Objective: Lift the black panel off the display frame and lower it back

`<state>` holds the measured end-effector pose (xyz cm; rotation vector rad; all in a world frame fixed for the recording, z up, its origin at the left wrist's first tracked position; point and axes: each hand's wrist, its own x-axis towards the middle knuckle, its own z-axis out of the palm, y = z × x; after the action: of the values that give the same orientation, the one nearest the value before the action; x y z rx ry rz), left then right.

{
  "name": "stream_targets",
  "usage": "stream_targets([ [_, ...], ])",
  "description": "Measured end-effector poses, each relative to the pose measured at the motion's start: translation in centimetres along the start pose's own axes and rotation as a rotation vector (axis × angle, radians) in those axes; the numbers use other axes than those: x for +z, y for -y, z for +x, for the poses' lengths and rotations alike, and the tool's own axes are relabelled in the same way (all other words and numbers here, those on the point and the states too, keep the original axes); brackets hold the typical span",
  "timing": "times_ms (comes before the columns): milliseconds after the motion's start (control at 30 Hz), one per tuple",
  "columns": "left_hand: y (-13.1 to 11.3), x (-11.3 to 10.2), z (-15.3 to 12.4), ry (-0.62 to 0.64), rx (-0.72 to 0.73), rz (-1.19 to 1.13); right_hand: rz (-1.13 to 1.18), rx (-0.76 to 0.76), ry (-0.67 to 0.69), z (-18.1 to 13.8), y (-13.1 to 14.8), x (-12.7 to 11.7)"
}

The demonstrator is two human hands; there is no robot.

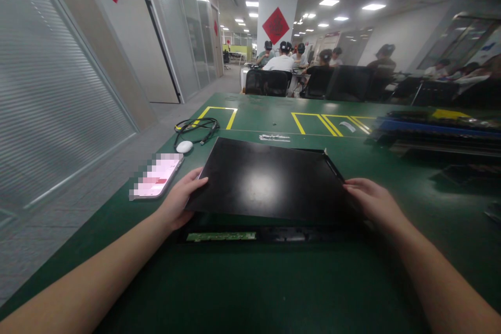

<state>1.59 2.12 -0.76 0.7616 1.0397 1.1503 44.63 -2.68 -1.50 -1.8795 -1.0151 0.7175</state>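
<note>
A flat black LCD panel (pixel 250 180) is tilted over a black frame (pixel 309 234), its near edge raised above the frame. My left hand (pixel 183 195) grips the panel's left edge, thumb on top and fingers curled underneath. At the right side, my right hand (pixel 370 198) pinches the edge with thumb and forefinger; its other fingers are partly hidden. A long green circuit board (pixel 221 236) shows along the frame's near side. A bright reflection lies on the panel's glossy face. Most of the frame is covered by the panel.
On the green table (pixel 250 287), left of the panel, are a phone (pixel 160 175), a white mouse (pixel 184 147) and a coiled black cable (pixel 198 126). Small silvery pieces (pixel 274 138) lie beyond it. Stacked dark panels (pixel 426 133) stand at right. Several people sit farther back.
</note>
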Motion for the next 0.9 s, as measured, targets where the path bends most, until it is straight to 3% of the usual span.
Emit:
stream_targets([
  [233,0.0,0.1,0.0,-0.006,-0.009,0.049,-0.081,-0.005,-0.026,0.7,-0.9,-0.4],
  [400,0.0,0.3,-0.1,-0.017,-0.008,0.059,-0.35,-0.143,-0.096,2.2,-2.2,-0.9],
  [600,0.0,0.3,-0.2,-0.011,0.0,0.063,-0.587,-0.211,0.0,3.1,-3.3,-0.6],
  [900,-0.1,0.4,-0.2,0.003,-0.01,0.05,-0.684,-0.25,0.037,3.1,-3.7,-0.5],
])
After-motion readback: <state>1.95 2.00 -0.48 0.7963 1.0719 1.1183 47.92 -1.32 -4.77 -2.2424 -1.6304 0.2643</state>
